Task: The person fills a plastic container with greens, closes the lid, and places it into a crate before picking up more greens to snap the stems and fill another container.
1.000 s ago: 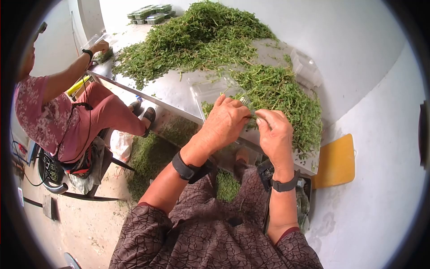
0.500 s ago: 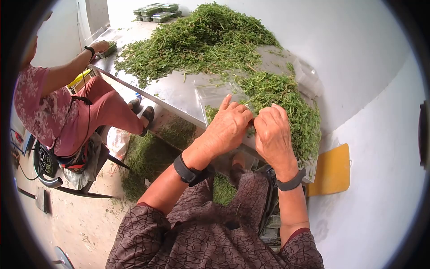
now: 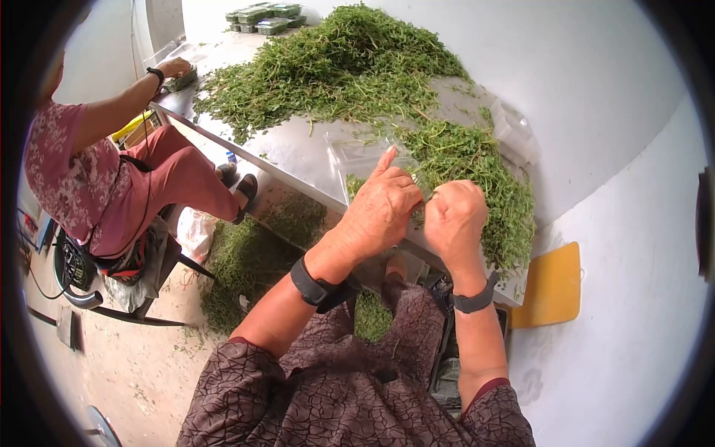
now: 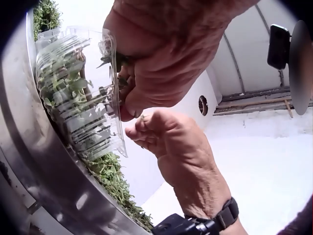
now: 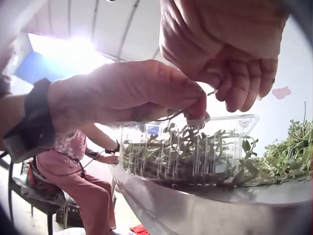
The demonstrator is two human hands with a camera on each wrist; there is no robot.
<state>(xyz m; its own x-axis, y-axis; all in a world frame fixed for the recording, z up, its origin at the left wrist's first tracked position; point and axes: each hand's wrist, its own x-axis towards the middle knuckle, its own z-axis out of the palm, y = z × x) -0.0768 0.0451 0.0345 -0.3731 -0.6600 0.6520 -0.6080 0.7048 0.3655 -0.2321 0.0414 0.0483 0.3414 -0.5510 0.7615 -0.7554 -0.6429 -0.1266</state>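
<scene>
A clear plastic clamshell box (image 5: 186,152) partly filled with green herb sprigs stands at the near edge of the metal table (image 3: 298,153). Both hands work just above it. My left hand (image 3: 387,197) pinches a thin herb sprig (image 5: 173,116) with thumb and fingers, its index finger pointing straight out. My right hand (image 3: 453,216) is curled, and its fingertips pinch the other end of the sprig right beside the left hand. The left wrist view shows the box (image 4: 78,98) under the left hand (image 4: 161,58), with the right hand (image 4: 171,147) close by.
A big heap of loose herbs (image 3: 335,59) covers the table's far part and right side. Filled boxes (image 3: 261,18) are stacked at the far end. A second person (image 3: 89,171) sits at the left. Herb scraps (image 3: 246,261) lie on the floor; a yellow board (image 3: 547,287) leans on the right wall.
My right hand has curled tighter and drawn in beside the left hand. The left index finger has straightened. The other person's hand has shifted slightly at the far corner.
</scene>
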